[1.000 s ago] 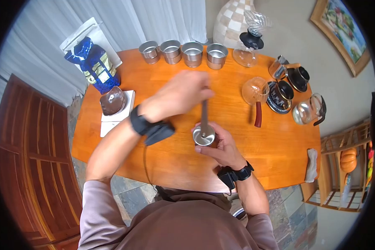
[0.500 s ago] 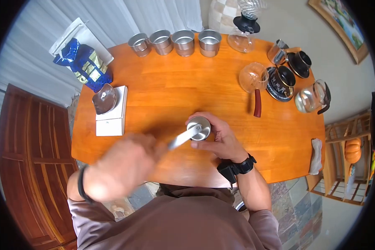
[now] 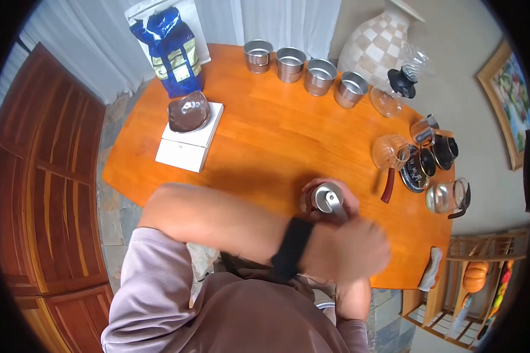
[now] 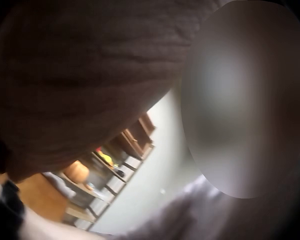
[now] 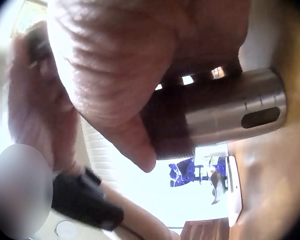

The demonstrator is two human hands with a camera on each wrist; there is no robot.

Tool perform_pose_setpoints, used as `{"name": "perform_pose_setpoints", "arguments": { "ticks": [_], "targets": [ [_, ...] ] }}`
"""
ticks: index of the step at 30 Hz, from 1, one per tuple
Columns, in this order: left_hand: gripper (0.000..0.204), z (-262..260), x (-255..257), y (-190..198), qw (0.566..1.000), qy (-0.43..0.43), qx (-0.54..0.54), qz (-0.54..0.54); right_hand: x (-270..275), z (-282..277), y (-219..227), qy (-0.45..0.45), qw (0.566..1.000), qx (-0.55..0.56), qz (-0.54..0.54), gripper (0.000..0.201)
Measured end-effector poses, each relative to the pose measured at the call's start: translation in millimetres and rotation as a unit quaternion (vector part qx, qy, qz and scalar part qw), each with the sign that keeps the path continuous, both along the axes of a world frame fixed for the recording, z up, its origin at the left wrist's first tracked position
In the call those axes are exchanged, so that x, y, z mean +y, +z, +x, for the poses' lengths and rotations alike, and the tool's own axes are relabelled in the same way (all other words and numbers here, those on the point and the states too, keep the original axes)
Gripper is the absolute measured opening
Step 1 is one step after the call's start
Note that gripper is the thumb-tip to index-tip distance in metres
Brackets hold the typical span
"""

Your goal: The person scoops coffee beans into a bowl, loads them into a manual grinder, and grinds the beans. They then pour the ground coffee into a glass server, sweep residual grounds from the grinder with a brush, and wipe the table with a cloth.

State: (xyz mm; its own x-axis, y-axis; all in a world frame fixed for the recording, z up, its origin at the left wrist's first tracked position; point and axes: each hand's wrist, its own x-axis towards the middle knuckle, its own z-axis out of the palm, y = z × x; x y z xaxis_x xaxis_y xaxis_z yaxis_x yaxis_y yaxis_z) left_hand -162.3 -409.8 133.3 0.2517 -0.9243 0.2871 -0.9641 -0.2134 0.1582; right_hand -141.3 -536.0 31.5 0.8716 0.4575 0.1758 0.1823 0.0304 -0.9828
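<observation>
A steel hand coffee grinder stands near the table's front edge, its crank turned toward the body. My right hand wraps round the grinder's body; in the right wrist view its thumb and fingers clasp the cylinder, which has a slot window low on its side. My left hand, blurred, grips the outer end of the crank and hides the knob. The left forearm crosses in front of the body. In the left wrist view, the hand's dark, creased skin fills the upper part.
At the left, a brown bowl sits on a white scale, before a blue bag. Several steel cups line the back edge. At the right are a glass pot with a red handle, a black cup and a glass jug.
My left hand has swung the crank round, from the far side through the left to the near right. The right hand keeps hold of the grinder. The head view has turned.
</observation>
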Motion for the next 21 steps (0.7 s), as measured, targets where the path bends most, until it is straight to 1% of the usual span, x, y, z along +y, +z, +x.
{"name": "perform_pose_setpoints", "arguments": {
  "ticks": [1, 2, 3, 4, 5, 6, 7, 8, 9, 10, 11, 12, 13, 14, 15, 16, 17, 18, 19, 21],
  "targets": [
    [0.013, -29.9, 11.5, -8.8, 0.986, 0.086, -0.134, -0.056, -1.4, 3.0, -17.0, 0.005, 0.994, 0.09, 0.068, 0.055],
    [0.013, -41.5, 22.2, -6.3, 0.995, 0.065, -0.014, 0.08, -1.8, 2.7, -14.5, 0.005, 0.993, 0.094, 0.069, 0.055],
    [0.012, -50.3, 33.2, 4.0, 0.97, 0.041, 0.106, 0.215, -1.0, 2.1, -8.4, 0.024, 0.986, 0.128, 0.105, 0.056],
    [0.013, -48.7, 51.5, 27.4, 0.952, 0.09, 0.164, 0.241, 0.8, 2.6, -6.4, 0.043, 0.976, 0.16, 0.144, 0.056],
    [0.016, -48.5, 79.5, 25.7, 0.959, 0.117, 0.097, 0.238, -4.2, 9.0, -15.6, 0.068, 0.98, 0.141, 0.121, 0.063],
    [0.018, -34.4, 104.5, 27.5, 0.939, 0.16, 0.213, 0.219, -1.7, 9.7, -15.4, 0.066, 0.979, 0.142, 0.128, 0.063],
    [0.02, -12.2, 122.2, 44.7, 0.895, 0.196, 0.302, 0.262, 0.1, 8.7, -12.5, 0.057, 0.983, 0.131, 0.119, 0.06],
    [0.017, 3.2, 138.5, 37.2, 0.874, 0.252, 0.358, 0.211, 0.0, 8.0, -10.1, 0.05, 0.986, 0.118, 0.106, 0.058],
    [0.014, 21.8, 144.4, 49.5, 0.839, 0.31, 0.406, 0.186, -1.7, 6.0, -14.4, 0.057, 0.982, 0.136, 0.114, 0.059],
    [0.014, 38.5, 154.4, 33.1, 0.876, 0.313, 0.35, 0.112, -1.3, 6.0, -15.2, 0.059, 0.983, 0.136, 0.109, 0.059],
    [0.015, 53.9, 149.8, 33.3, 0.879, 0.346, 0.326, 0.046, 0.7, 5.3, -14.8, 0.056, 0.982, 0.14, 0.112, 0.059],
    [0.014, 72.8, 142.3, 24.0, 0.888, 0.359, 0.285, 0.027, 3.1, 4.2, -12.9, 0.052, 0.982, 0.144, 0.115, 0.06],
    [0.014, 91.0, 127.9, 8.3, 0.907, 0.354, 0.227, 0.01, 5.4, 2.7, -3.1, 0.053, 0.974, 0.176, 0.131, 0.057],
    [0.015, 104.4, 109.5, -12.8, 0.94, 0.297, 0.159, -0.048, 4.2, 2.8, -1.1, 0.054, 0.976, 0.173, 0.121, 0.057],
    [0.017, 115.1, 88.7, -25.6, 0.962, 0.236, 0.088, -0.106, 1.2, 3.7, -1.4, 0.063, 0.976, 0.171, 0.119, 0.057],
    [0.019, 114.1, 61.7, -24.9, 0.971, 0.203, 0.047, -0.113, -3.0, 5.4, -3.7, 0.069, 0.977, 0.168, 0.116, 0.056],
    [0.021, 103.4, 36.7, -22.5, 0.978, 0.172, 0.006, -0.121, -10.8, 0.1, -18.8, 0.058, 0.977, 0.176, 0.101, 0.054],
    [0.023, 87.6, 21.6, -11.9, 0.986, 0.097, 0.013, -0.135, -8.9, -3.9, -24.0, 0.032, 0.985, 0.133, 0.101, 0.051],
    [0.023, 70.8, 6.4, -16.1, 0.991, 0.07, -0.007, -0.111, -6.3, -5.8, -19.4, 0.034, 0.987, 0.135, 0.087, 0.051],
    [0.022, 17.7, -11.0, -20.3, 0.996, 0.048, -0.002, -0.072, 3.6, -8.8, -6.8, 0.029, 0.992, 0.096, 0.075, 0.051]
  ]
}}
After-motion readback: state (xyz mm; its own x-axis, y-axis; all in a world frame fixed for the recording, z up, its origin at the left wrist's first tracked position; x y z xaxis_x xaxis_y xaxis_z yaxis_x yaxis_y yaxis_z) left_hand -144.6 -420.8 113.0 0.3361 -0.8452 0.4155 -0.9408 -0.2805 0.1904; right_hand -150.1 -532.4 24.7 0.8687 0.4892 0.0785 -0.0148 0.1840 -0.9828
